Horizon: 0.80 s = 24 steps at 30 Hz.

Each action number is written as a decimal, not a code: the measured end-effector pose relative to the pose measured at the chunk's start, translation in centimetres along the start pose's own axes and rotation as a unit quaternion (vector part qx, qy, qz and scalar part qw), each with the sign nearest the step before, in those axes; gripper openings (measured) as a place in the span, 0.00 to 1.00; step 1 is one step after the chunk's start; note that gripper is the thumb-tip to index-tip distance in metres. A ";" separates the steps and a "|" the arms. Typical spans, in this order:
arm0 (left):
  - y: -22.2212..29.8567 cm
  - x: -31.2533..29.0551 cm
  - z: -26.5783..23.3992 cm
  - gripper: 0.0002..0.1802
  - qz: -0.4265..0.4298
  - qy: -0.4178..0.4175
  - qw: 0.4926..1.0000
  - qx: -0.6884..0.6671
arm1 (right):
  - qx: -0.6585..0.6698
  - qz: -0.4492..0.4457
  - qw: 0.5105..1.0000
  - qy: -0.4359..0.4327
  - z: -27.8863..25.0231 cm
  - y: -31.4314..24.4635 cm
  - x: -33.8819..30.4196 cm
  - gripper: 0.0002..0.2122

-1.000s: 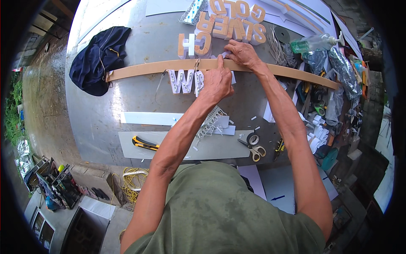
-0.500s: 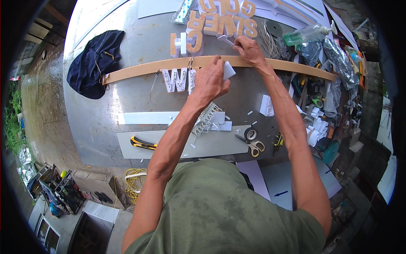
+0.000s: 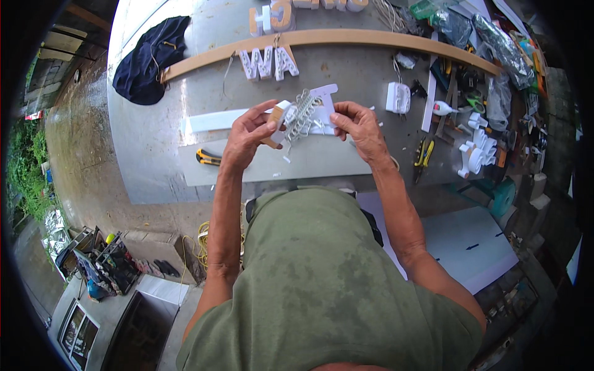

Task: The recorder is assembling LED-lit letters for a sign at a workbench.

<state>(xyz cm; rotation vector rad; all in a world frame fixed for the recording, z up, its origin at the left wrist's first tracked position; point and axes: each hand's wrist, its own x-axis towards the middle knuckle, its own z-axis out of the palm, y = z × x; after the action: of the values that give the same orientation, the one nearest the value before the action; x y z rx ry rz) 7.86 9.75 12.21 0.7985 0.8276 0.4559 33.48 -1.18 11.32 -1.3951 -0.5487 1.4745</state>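
- Left hand [image 3: 247, 133], head view: fingers and thumb curled round a tan-and-white piece [image 3: 280, 113], up over the near half of the table [image 3: 148, 167]!
- Right hand [image 3: 359, 128] across from it, thumb and fingertips pinching a flat white piece [image 3: 324, 91].
- Between them, a tangle of white wire [image 3: 301, 117]; whether either piece touches it, can't tell.
- Nearer the body, a grey sheet [image 3: 247, 164], with a yellow-and-black cutter [image 3: 208, 157] by its left end.
- Beyond the hands, two white letters [image 3: 269, 63] side by side, right up against a long tan strip [image 3: 334, 38].
- Off to the right, yellow-handled pliers [image 3: 424, 153].
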 end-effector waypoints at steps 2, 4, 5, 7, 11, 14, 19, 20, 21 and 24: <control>-1.9 -3.1 -2.2 0.27 -0.013 0.032 0.999 0.022 | -0.001 0.021 1.000 -0.016 1.0 2.7 -2.4 0.11; -3.9 -5.6 -4.1 0.27 -0.027 0.037 0.998 0.035 | -0.001 0.057 0.998 -0.023 2.0 5.2 -4.7 0.11; -4.6 -6.8 -4.7 0.27 -0.034 0.051 0.998 0.023 | 0.002 0.059 0.998 -0.022 2.5 6.2 -5.3 0.11; -6.0 -8.9 -5.6 0.26 -0.045 0.062 0.997 0.012 | -0.068 0.105 0.991 -0.041 3.3 8.2 -6.4 0.10; -7.3 -11.2 -6.5 0.25 -0.066 0.066 0.996 0.001 | -0.165 0.105 0.980 -0.037 5.4 13.0 -7.4 0.08; -7.9 -12.1 -7.9 0.25 -0.076 0.047 0.995 0.039 | -0.207 0.109 0.972 -0.011 7.2 14.9 -7.2 0.08; -7.4 -13.2 -10.1 0.24 -0.082 -0.003 0.978 0.194 | -0.217 0.091 0.971 0.044 10.5 16.5 -6.9 0.09; -7.1 -13.5 -10.2 0.25 -0.088 -0.007 0.976 0.200 | -0.216 0.074 0.972 0.045 11.1 16.7 -6.8 0.10; -7.1 -13.6 -10.6 0.25 -0.087 -0.010 0.976 0.200 | -0.215 0.057 0.974 0.047 11.8 16.9 -6.7 0.11; -6.7 -13.4 -11.1 0.26 -0.094 -0.063 0.968 0.226 | -0.210 0.039 0.974 0.082 13.4 18.0 -5.8 0.11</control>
<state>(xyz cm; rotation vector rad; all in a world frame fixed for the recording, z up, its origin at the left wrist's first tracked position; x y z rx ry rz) -8.74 1.92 8.68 1.1442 0.8907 0.0418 14.00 -9.54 2.00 -1.8677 -0.7362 1.3365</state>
